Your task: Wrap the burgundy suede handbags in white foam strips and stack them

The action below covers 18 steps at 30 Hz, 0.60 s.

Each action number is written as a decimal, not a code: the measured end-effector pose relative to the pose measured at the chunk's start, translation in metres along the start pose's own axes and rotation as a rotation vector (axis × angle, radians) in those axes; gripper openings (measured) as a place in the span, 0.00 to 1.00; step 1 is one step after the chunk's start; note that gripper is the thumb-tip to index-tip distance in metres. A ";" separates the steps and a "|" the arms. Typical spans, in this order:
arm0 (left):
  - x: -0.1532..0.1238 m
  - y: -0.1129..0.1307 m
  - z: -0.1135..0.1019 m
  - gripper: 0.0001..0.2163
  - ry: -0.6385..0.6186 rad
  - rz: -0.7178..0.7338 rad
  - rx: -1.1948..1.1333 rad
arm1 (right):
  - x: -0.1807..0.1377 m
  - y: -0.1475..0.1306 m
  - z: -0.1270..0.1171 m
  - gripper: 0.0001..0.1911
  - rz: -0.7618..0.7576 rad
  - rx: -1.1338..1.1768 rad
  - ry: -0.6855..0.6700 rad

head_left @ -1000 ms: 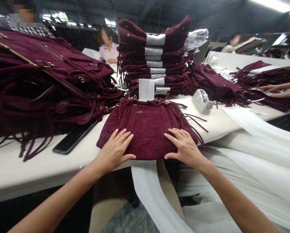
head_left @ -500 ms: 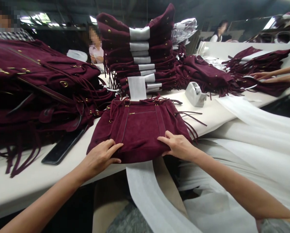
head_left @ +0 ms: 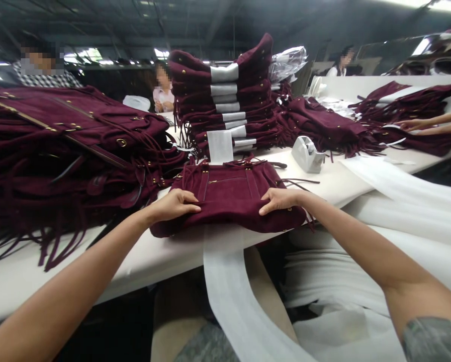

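A burgundy suede handbag [head_left: 229, 193] lies on the white table in front of me, its near edge lifted and folded upward. My left hand [head_left: 176, 203] grips the left part of that edge, thumb on the near side. On the right part, my right hand [head_left: 280, 199] pinches the same edge between thumb and fingers. A white wrapping strip [head_left: 225, 271] runs under the bag. One end stands out behind the bag; the other hangs over the table's front edge toward my lap.
Banded burgundy bags [head_left: 225, 95] form a tall stack behind. Another heap of bags [head_left: 67, 151] fills the left side. A grey tape dispenser [head_left: 308, 154] stands to the right, near white sheet material [head_left: 406, 206]. A co-worker's hands [head_left: 421, 125] touch bags at far right.
Both hands have raised the bag's near edge and folded it away from me. My view has tilted up slightly, and the dark phone at left is now mostly hidden.
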State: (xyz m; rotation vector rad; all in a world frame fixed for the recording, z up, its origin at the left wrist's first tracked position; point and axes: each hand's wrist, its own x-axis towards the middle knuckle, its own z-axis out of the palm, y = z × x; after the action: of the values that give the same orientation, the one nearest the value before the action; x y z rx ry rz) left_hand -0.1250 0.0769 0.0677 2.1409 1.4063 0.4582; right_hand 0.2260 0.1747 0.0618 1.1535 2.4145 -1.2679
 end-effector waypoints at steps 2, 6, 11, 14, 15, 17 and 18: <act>-0.001 0.004 0.006 0.12 0.072 0.031 0.139 | -0.001 0.002 0.004 0.24 0.017 -0.049 0.036; -0.016 0.009 0.010 0.11 0.143 0.092 0.302 | -0.022 -0.010 0.017 0.27 -0.137 -0.343 0.294; -0.025 0.009 0.011 0.12 0.177 0.051 0.287 | -0.028 -0.043 0.052 0.32 -0.275 -0.425 0.529; -0.027 0.015 0.014 0.11 0.160 0.005 0.311 | -0.013 -0.062 0.073 0.27 -0.244 -0.436 0.626; -0.028 0.018 0.015 0.10 0.151 -0.020 0.332 | -0.007 -0.067 0.077 0.24 -0.235 -0.435 0.650; -0.030 0.024 0.018 0.10 0.146 -0.091 0.403 | 0.002 -0.074 0.080 0.17 -0.219 -0.416 0.679; -0.031 0.027 0.019 0.10 0.150 -0.129 0.439 | 0.005 -0.075 0.079 0.16 -0.218 -0.400 0.673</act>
State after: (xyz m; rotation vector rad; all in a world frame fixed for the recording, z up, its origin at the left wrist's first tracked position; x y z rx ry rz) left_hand -0.1074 0.0354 0.0689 2.3690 1.8580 0.2829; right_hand 0.1545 0.0918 0.0570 1.3686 3.1385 -0.4059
